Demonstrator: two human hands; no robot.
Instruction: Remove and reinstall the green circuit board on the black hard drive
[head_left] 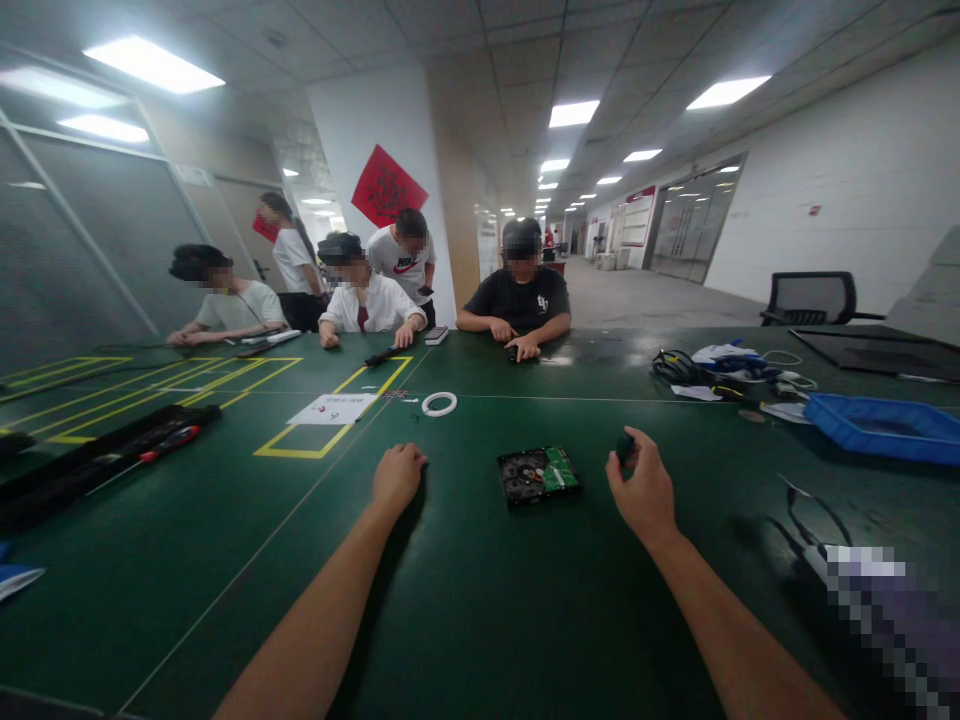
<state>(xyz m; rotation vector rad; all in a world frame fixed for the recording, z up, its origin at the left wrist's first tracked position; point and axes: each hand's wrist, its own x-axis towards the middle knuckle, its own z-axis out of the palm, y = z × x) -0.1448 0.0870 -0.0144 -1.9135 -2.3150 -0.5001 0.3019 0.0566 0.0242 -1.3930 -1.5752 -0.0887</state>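
Note:
A hard disk drive (538, 473) lies on the green table (480, 600), circuit board up, between my two hands. My left hand (397, 476) rests on the table to the left of the drive, curled into a loose fist with nothing visible in it. My right hand (643, 487) is raised a little to the right of the drive, and its fingers pinch a small dark object (624, 446) that I cannot make out.
A blue tray (885, 426) and a tangle of cables (720, 368) sit at the right. A white tape ring (439, 403), a paper sheet (332, 408) in a yellow marked box and a black tool tray with a red screwdriver (161, 446) lie left. Several people sit opposite.

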